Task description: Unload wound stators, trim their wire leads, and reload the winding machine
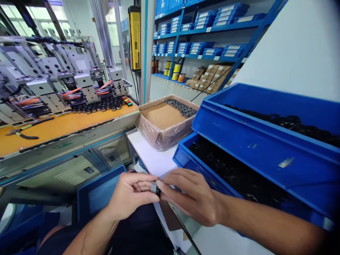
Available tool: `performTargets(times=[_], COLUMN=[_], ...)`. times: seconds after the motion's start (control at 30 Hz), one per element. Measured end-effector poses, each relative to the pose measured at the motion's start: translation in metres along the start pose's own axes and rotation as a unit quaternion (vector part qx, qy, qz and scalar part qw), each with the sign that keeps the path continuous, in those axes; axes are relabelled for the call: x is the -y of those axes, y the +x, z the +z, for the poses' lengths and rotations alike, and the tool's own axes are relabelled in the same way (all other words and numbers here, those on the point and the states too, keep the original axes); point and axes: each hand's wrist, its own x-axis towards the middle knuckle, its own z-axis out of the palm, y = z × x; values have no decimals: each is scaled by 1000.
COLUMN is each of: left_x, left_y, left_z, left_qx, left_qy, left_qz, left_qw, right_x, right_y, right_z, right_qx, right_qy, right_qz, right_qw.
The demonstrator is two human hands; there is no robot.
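Observation:
A small cylindrical part (154,188), silver-grey with a black end, is held in front of my body. My left hand (130,194) pinches it between thumb and fingers. From the other side, the fingertips of my right hand (190,194) close on its black end, partly covering it. Close to my right forearm are two stacked blue bins: the upper bin (252,141) and the lower bin (186,161), both holding many black parts. A plastic-lined cardboard box (170,132) beyond my hands has rows of dark round parts on a brown sheet.
On the left, an orange bench top (106,117) carries a machine (53,71), a row of black round parts (98,106) and pliers (29,128). A blue crate (102,191) is below my left. Blue shelving (183,35) with bins and cartons stands behind.

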Motion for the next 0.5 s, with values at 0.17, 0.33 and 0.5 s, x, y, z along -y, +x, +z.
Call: performTargets(times=[0.17, 0.33, 0.5], left_x=[16, 11, -3], left_y=[0, 2, 5], left_z=[14, 13, 3], left_qx=[-77, -96, -33], left_qy=[-20, 144, 340], left_qz=[81, 219, 339], left_qw=[994, 960, 877], right_x=[-1, 5, 15], right_y=[-1, -2, 3], right_z=[5, 2, 4], right_qx=[-13, -56, -44], right_qy=[-29, 33, 69], right_qz=[-8, 68, 151], right_qw=[999, 996, 985])
